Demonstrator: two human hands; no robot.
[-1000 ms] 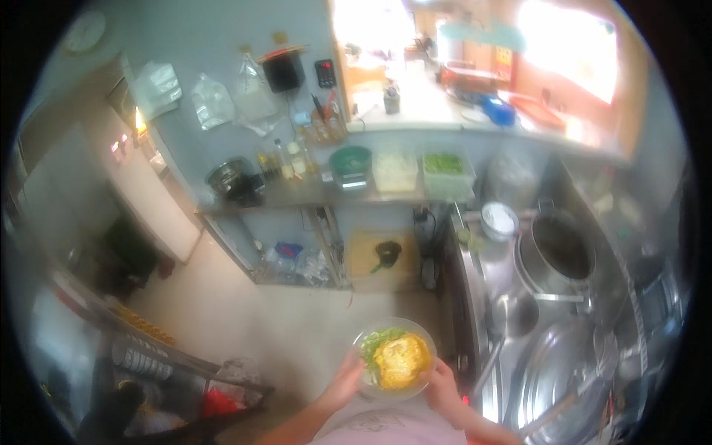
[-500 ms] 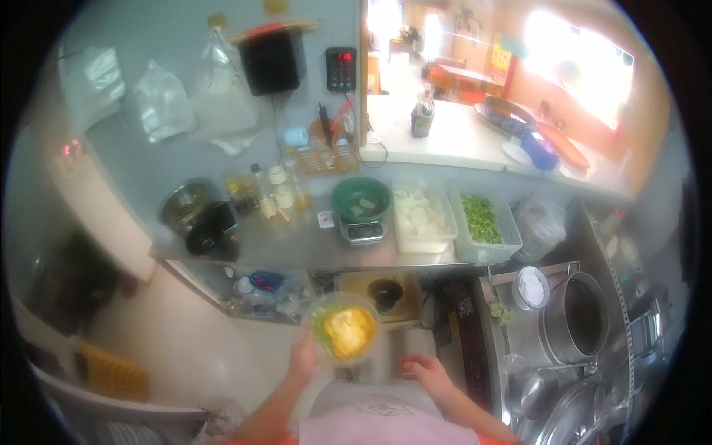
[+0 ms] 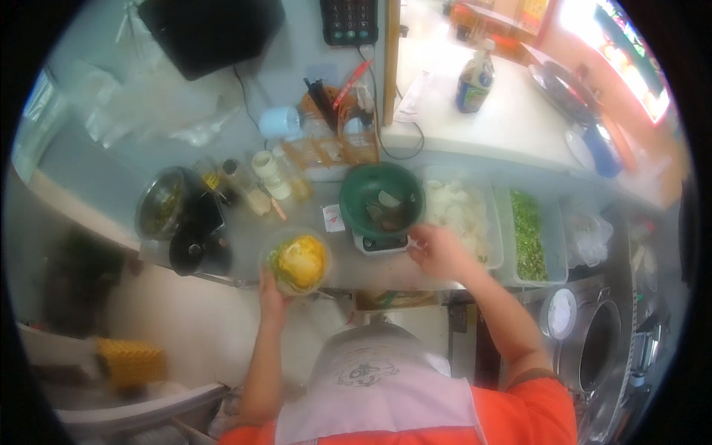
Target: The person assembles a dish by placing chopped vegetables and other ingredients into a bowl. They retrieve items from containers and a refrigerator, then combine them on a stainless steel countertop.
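My left hand [image 3: 274, 297] grips a clear round bowl [image 3: 298, 261] from its near left side. Yellow and green food with a paler topping fills the bowl, which is held over the front edge of the steel counter. My right hand [image 3: 439, 252] is at the lower right rim of a green bowl [image 3: 382, 199], its fingers bent and a little apart. Nothing shows in those fingers, and I cannot tell whether they touch the rim. A few pale pieces lie inside the green bowl, which sits on a small scale [image 3: 380, 245].
Right of the scale stand a tub of white pieces [image 3: 458, 215] and a tub of chopped greens [image 3: 528, 237]. Bottles [image 3: 271, 174] and a metal bowl [image 3: 162, 204] stand at the left. A large pot [image 3: 599, 345] and a white-filled bowl [image 3: 558, 312] are at the lower right.
I have come closer to the counter. My left hand has carried the clear bowl forward to its edge. My right hand has reached forward from near my body to the green bowl.
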